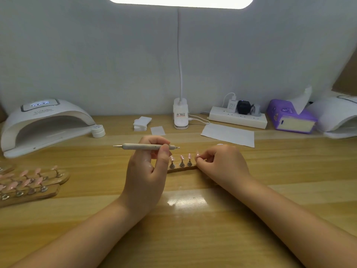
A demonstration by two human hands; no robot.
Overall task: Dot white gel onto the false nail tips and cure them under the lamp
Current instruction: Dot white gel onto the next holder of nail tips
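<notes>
Wooden holder strip [181, 168]: bore pink nail tips [182, 157], between both hands. Left hand [146, 169], left of the strip: pinched dotting pen [144, 146] level above it. Right hand [218, 161], at the strip's right end: fingers curled, pinching the end tip. Advice: steady the strip; dot lightly, vertically. Curing lamp [44, 122]: far left of the strip.

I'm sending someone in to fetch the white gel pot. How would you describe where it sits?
Find the big white curing lamp at the table's far left. The small round white pot stands on the table touching the lamp's right front corner. It is the only lidded jar there; the other white items nearby are flat paper pads.
</notes>
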